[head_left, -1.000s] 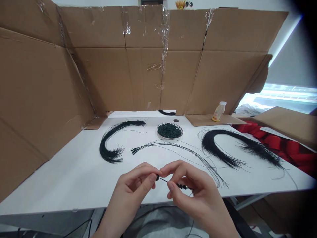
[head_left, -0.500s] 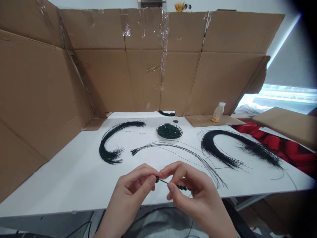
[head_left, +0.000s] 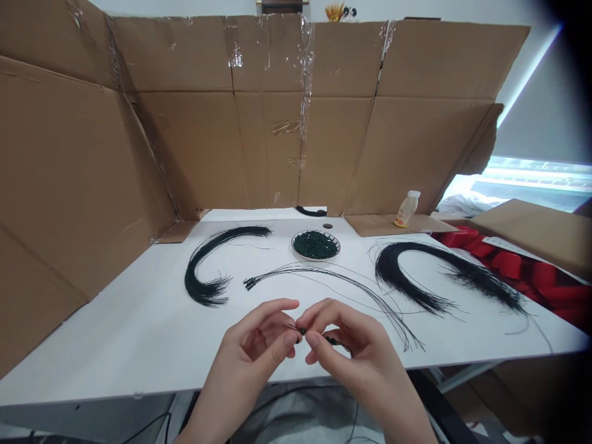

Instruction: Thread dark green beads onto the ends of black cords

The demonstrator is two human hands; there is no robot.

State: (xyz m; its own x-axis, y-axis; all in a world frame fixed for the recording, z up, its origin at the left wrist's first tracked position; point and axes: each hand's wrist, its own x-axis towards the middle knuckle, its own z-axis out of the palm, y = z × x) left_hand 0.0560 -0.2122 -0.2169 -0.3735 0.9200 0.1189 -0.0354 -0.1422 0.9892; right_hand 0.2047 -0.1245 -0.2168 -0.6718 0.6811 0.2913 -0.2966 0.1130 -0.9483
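Above the table's front edge, my right hand (head_left: 354,339) pinches a thin dark cord between thumb and forefinger. A small dark bead (head_left: 302,331) shows at those fingertips, and more dark beads (head_left: 331,340) sit on the cord under the curled fingers. My left hand (head_left: 263,336) is close against it, its forefinger lifted and its thumb near the other fingers. Another dark bead (head_left: 298,340) shows at the left thumb tip, partly hidden. Beyond both hands lies a loose bunch of cords (head_left: 324,271) with beads at its left end.
A plate (head_left: 293,250) of dark green beads stands mid-table. Black cord bundles lie to the left (head_left: 192,277) and right (head_left: 391,265). Cardboard walls (head_left: 259,142) enclose the back and left. A small bottle (head_left: 407,209) stands at back right, near red items (head_left: 509,265).
My left forefinger has lifted off the bead it pinched with the thumb. My right fingertips have moved left, up to the bead, and the bare cord between the hands no longer shows.
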